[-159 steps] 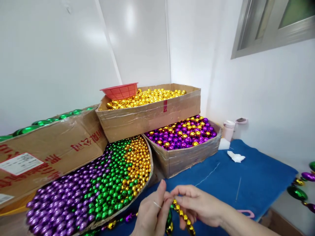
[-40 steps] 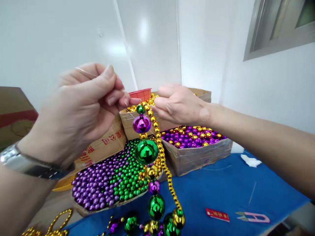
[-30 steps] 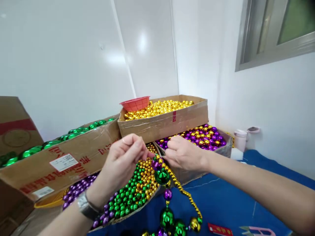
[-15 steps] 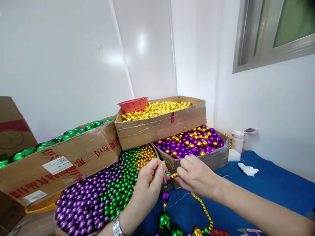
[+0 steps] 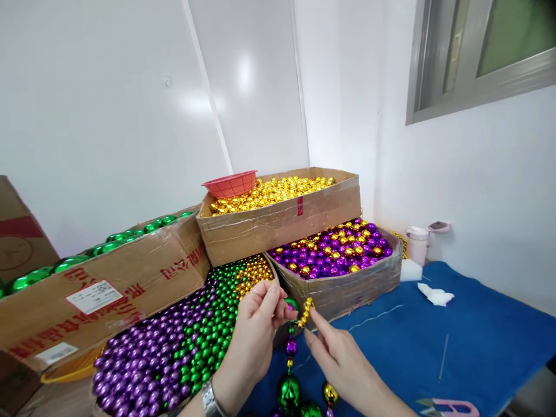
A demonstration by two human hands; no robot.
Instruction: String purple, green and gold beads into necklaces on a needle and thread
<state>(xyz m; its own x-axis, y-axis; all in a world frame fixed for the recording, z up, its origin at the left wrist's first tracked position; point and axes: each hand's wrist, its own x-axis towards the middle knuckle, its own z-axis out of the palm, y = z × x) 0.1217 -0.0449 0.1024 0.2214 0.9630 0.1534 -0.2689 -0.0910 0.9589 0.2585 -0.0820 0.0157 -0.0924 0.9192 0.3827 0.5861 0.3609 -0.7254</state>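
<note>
My left hand (image 5: 260,324), a metal watch (image 5: 210,401) at its wrist, pinches the end of a bead string (image 5: 290,347). Purple, green and small gold beads hang from it down to a large green ball (image 5: 289,391). A short curve of small gold beads (image 5: 306,311) rises beside those fingertips. My right hand (image 5: 334,347) is at these gold beads, its index finger and thumb stretched out and slightly apart. Whether it grips any thread is too fine to see. Below it hangs a larger gold ball (image 5: 330,392), and the string's lower part is cut off by the frame.
Cardboard boxes hold gold beads (image 5: 282,194), purple and gold beads (image 5: 334,255), and green balls (image 5: 125,236). Purple and green beads (image 5: 174,341) lie in front. Pink-handled snips (image 5: 449,407), a needle-like rod (image 5: 443,358) and white tissue (image 5: 435,294) rest on blue cloth (image 5: 391,347).
My right hand has lowered and loosened from its closed grip on the gold beads, which now curve upward. My left hand keeps its pinch. The view has shifted, bringing the snips further in.
</note>
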